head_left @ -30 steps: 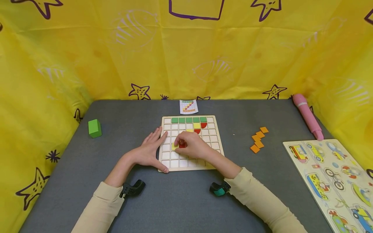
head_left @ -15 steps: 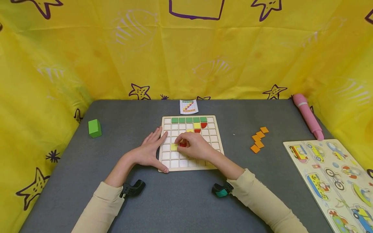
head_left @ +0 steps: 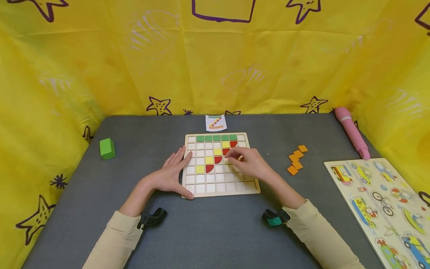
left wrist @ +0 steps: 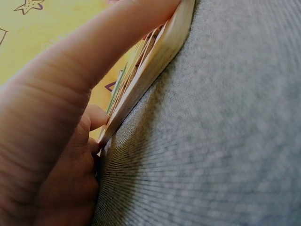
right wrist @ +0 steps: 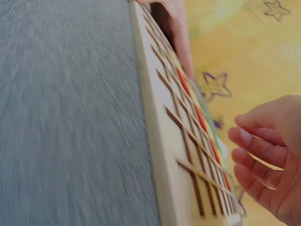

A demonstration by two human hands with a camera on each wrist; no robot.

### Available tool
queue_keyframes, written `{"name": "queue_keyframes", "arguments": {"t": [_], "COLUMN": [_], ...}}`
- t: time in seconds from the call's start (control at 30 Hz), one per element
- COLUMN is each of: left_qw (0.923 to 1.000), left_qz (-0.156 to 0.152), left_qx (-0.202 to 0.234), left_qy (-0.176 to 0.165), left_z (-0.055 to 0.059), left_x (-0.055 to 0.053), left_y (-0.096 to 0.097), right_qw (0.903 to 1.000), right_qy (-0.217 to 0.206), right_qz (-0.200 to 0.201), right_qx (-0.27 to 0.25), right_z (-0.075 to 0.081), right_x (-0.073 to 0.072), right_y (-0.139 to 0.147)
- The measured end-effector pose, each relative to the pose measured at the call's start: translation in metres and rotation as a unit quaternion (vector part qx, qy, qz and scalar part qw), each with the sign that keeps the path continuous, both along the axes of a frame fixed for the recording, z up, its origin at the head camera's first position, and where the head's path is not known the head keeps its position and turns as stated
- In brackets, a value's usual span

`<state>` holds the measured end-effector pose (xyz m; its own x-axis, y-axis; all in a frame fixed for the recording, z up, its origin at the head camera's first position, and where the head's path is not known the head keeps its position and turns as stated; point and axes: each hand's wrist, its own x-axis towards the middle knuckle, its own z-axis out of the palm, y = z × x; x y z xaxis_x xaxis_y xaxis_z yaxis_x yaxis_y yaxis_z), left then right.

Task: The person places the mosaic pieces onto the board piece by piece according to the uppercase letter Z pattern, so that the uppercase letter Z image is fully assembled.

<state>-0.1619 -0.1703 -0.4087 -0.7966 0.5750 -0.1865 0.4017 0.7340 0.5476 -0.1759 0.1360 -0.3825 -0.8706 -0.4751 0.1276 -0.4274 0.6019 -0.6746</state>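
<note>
In the head view a wooden grid board (head_left: 221,194) lies mid-table. My left hand (head_left: 169,177) rests along its left edge, fingers spread and thumb at the near corner. Over the board's right half hovers my right hand (head_left: 250,161), fingers loosely bent. The right wrist view shows nothing between those fingertips. Green square tiles (head_left: 216,138) form a row at the top of the grid. Yellow squares (head_left: 199,169) and red quarter-round tiles (head_left: 209,169) run diagonally down to the left. My right fingers partly cover one red tile (head_left: 226,151).
A small pattern card (head_left: 216,123) lies behind the board. Several orange square tiles (head_left: 293,170) lie to its right. A green block (head_left: 107,148) stands far left. At the right are a pink microphone-shaped object (head_left: 352,132) and a picture puzzle board (head_left: 366,194).
My right hand has moved right and away from the lower-left red tile, uncovering the yellow and red diagonal. The left hand has stayed at the board's edge.
</note>
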Motion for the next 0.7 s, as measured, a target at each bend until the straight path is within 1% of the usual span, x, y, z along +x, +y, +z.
{"name": "queue_keyframes", "arguments": {"t": [0.13,0.27,0.5,0.7], "left_qw": [1.0,1.0,1.0,1.0], "left_qz": [0.0,-0.001,-0.004,-0.002], "left_qx": [0.004,0.004,0.006,0.008], "left_qy": [0.003,0.006,0.003,0.006], "left_z": [-0.001,-0.002,-0.003,-0.003], "left_x": [0.0,0.0,-0.001,-0.001], "left_y": [-0.001,-0.001,0.0,0.0], "right_qw": [0.9996,0.9986,0.9966,0.9931], "right_qy": [-0.001,-0.007,-0.004,-0.01], "right_qz": [-0.027,-0.051,-0.054,-0.065], "right_qx": [-0.001,0.015,0.061,0.097], "right_z": [0.002,0.003,0.008,0.014], "right_x": [0.0,0.0,0.005,0.016], "right_y": [0.022,0.043,0.087,0.129]}}
